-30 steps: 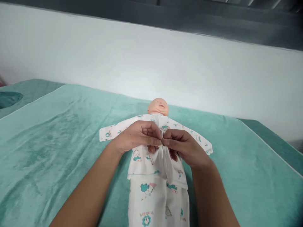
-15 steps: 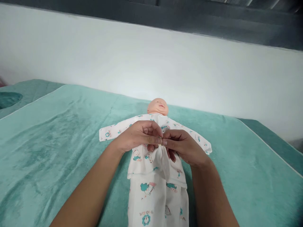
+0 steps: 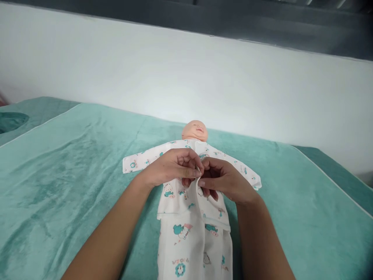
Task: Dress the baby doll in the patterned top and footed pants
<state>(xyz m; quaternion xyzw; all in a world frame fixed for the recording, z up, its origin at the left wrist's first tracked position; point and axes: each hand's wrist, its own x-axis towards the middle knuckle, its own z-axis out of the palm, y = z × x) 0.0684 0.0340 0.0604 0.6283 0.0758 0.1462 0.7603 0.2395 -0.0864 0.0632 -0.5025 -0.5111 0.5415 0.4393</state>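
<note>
A baby doll point(image 3: 195, 130) lies on its back on a teal towel point(image 3: 72, 163), head away from me. It wears a white printed shirt point(image 3: 175, 194) and matching trousers point(image 3: 192, 249). My left hand point(image 3: 170, 168) and my right hand point(image 3: 223, 179) meet over the doll's chest. Both pinch the front edges of the shirt, fingertips touching at the middle. What lies between the fingertips is too small to make out. The shirt sleeves spread out flat to both sides.
The towel covers a padded table that runs against a white wall point(image 3: 204, 77). A darker teal surface point(image 3: 11, 118) shows at the far left, and the table's right edge point(image 3: 335, 182) slants toward me.
My hands have drawn a little closer together over the chest. The fold of shirt fabric that hung below my fingers now lies flatter against the doll.
</note>
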